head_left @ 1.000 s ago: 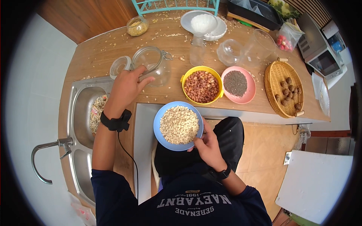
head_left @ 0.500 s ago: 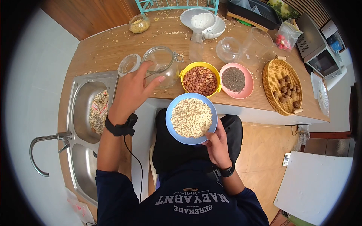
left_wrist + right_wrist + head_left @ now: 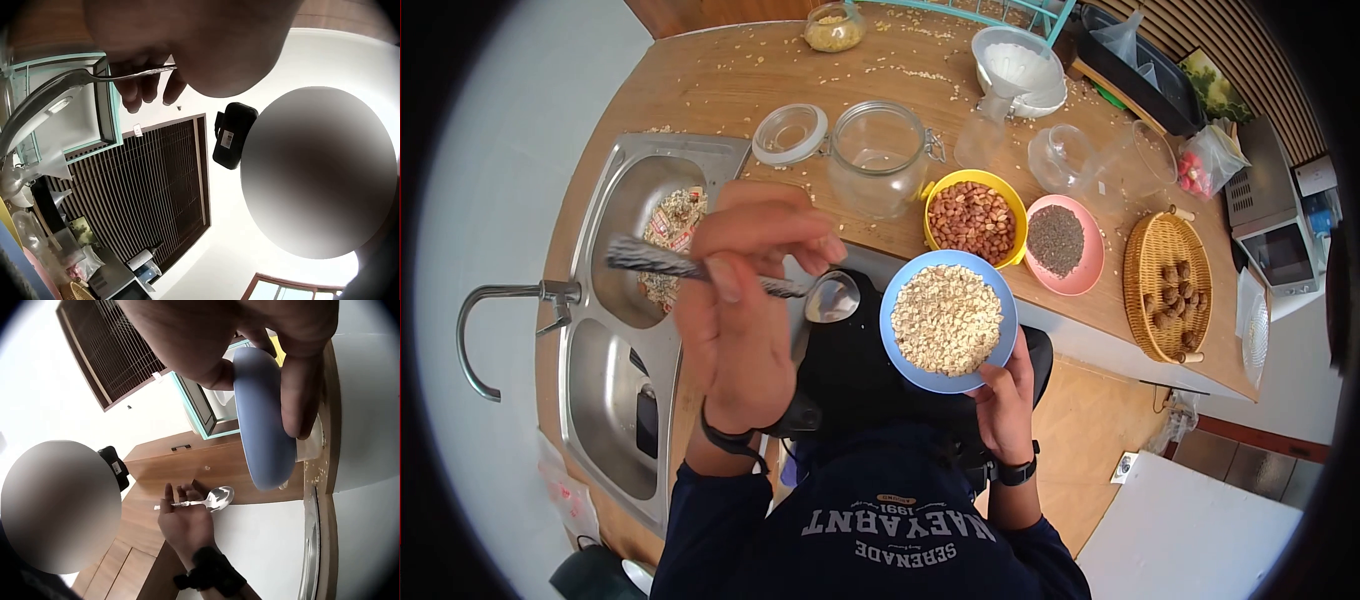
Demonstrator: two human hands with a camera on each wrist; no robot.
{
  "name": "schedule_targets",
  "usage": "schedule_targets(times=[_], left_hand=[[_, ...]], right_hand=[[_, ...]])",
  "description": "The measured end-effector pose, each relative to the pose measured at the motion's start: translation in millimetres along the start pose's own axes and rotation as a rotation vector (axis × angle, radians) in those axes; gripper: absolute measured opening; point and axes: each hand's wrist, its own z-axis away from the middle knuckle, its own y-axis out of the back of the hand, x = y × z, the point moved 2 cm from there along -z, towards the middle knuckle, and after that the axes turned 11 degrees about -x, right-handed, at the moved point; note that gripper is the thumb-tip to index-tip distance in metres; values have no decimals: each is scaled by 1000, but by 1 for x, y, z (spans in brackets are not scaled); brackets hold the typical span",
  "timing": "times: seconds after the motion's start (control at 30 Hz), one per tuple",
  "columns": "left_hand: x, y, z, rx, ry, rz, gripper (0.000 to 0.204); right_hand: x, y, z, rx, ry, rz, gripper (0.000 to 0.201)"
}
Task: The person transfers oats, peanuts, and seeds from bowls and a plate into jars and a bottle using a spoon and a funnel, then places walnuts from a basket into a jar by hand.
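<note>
Head: L grip [image 3: 745, 320] now pinches spoon [image 3: 832, 298]

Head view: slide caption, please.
Left hand pinches a spoon, right hand holds a bowl of oats; open jar on the counter.

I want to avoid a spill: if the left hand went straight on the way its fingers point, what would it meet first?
Probably the blue bowl: in the head view, the left hand and its spoon point toward it. Depth is unclear, so they might pass above.
</note>
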Motion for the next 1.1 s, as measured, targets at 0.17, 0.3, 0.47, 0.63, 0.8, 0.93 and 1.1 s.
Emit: schedule_targets(times=[0.17, 0.3, 0.47, 0.63, 0.8, 0.93, 1.1], left_hand=[[-32, -35, 16, -147, 78, 52, 44], [-39, -56, 22, -172, 120, -32, 40], [-41, -43, 32, -122, 93, -643, 20], [-53, -23, 66, -122, 521, -506, 35], [-43, -15, 65, 128, 500, -266, 35], [-38, -3, 62, 243, 423, -317, 33], [-50, -7, 70, 138, 526, -313, 34]], right_hand=[[9, 11, 1, -44, 19, 69, 62], [18, 21, 7, -72, 60, 63, 69], [7, 23, 14, -28, 132, 19, 70], [-1, 30, 6, 2, 136, 117, 67], [-5, 18, -4, -37, 158, 114, 65], [-12, 2, -11, -55, 199, 56, 63], [-13, -10, -19, -67, 165, 68, 61]])
